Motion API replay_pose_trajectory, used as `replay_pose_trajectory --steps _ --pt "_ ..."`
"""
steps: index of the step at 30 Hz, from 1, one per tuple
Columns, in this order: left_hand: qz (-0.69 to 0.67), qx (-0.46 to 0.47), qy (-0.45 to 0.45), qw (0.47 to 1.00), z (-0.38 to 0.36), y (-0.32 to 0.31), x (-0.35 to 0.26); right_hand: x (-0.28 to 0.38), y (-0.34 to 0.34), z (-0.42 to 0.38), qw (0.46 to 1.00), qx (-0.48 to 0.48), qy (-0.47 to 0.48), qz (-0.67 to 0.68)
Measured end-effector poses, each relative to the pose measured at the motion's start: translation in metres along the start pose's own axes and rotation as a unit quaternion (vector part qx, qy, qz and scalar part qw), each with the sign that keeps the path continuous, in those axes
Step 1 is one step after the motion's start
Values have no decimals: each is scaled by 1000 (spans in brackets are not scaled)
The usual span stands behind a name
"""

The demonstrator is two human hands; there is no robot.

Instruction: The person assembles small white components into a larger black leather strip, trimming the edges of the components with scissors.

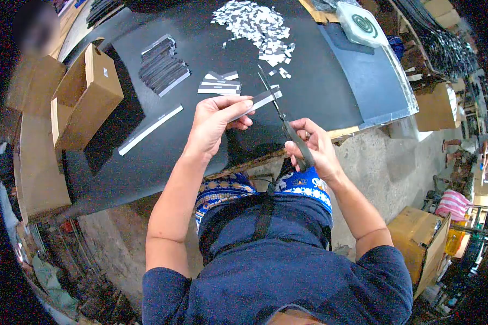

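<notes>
My left hand (218, 120) pinches a short black-and-white strip (263, 99) between thumb and fingers, above the near edge of the table. In my right hand (314, 146) is a pair of dark scissors (283, 120), its handles wrapped by my fingers. The blades reach up and left and cross the far end of the strip. Just beyond my left hand lies a small fan of similar strips (219, 85) with white bands. A heap of small white and black cut pieces (255, 27) spreads farther back, with a few loose bits near the scissor tips.
Left of my hands, one long white-edged strip (151, 130) lies on the black tabletop (200, 43). Behind it is a stack of dark strips (164, 65). An open cardboard box (87, 100) stands at the left. A clear container with a green coil (362, 24) sits at the back right.
</notes>
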State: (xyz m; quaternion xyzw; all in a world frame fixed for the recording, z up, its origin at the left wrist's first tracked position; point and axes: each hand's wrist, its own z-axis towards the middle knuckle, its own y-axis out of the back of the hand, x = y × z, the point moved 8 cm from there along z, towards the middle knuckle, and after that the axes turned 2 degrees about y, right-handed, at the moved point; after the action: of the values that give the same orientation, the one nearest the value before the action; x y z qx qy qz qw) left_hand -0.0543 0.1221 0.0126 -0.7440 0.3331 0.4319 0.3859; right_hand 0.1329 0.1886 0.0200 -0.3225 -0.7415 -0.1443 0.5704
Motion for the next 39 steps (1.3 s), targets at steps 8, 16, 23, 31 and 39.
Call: replay_pose_trajectory --steps 8,16,23,31,39 --pt "0 4 -1 1000 1 -1 2 4 -1 0 1000 -4 10 -5" --pt "-2 3 0 1000 2 0 2 1 0 1 1000 -4 2 2" --pt "11 14 13 1000 8 -6 4 -3 8 0 1000 -15 -3 13" --pt "26 25 38 999 18 -14 9 -12 24 -1 999 -30 -11 6" --pt "145 157 41 976 -3 -50 13 11 40 11 994 -80 54 52"
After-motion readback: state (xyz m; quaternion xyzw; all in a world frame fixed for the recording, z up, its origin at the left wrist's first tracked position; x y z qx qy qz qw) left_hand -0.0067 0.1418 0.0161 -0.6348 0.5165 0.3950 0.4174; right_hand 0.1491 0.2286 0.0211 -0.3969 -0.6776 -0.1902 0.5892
